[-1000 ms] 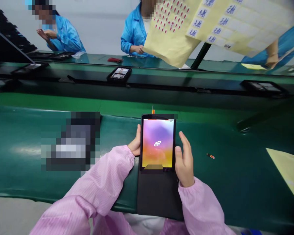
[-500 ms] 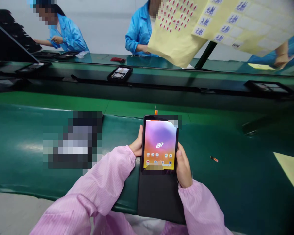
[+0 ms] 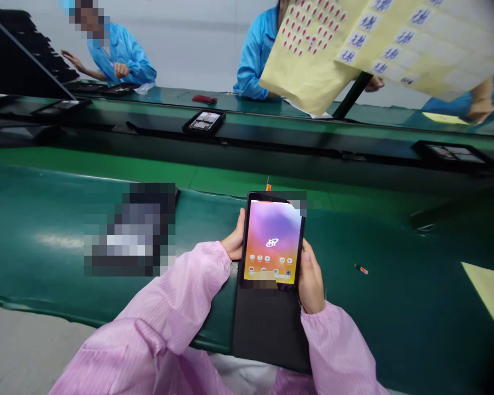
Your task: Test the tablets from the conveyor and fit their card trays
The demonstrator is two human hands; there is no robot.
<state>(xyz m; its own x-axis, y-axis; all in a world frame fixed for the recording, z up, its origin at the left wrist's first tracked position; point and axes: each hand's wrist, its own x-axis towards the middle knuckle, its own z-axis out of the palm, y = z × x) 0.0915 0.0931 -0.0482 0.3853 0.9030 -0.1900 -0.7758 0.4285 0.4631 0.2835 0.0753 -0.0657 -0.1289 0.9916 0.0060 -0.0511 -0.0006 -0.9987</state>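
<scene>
I hold a small black tablet (image 3: 274,241) upright in front of me, its lit screen showing a purple-to-orange background with a white logo and rows of app icons. My left hand (image 3: 234,241) grips its left edge. My right hand (image 3: 310,280) is wrapped round its right edge, fingers closed on it. Both arms wear pink sleeves. The tablet's lower end stands over a dark flat mat (image 3: 267,329) lying across the near edge of the green bench (image 3: 395,296).
A tiny orange-tipped part (image 3: 361,269) lies on the bench to the right. A conveyor behind carries black trays (image 3: 204,122) with devices. Yellow label sheets (image 3: 354,38) hang overhead. Two persons in blue coats (image 3: 123,52) work on the far side.
My right hand, open beside the tablet a second ago, has closed on its right edge. App icons have appeared on the screen. The view has drifted slightly.
</scene>
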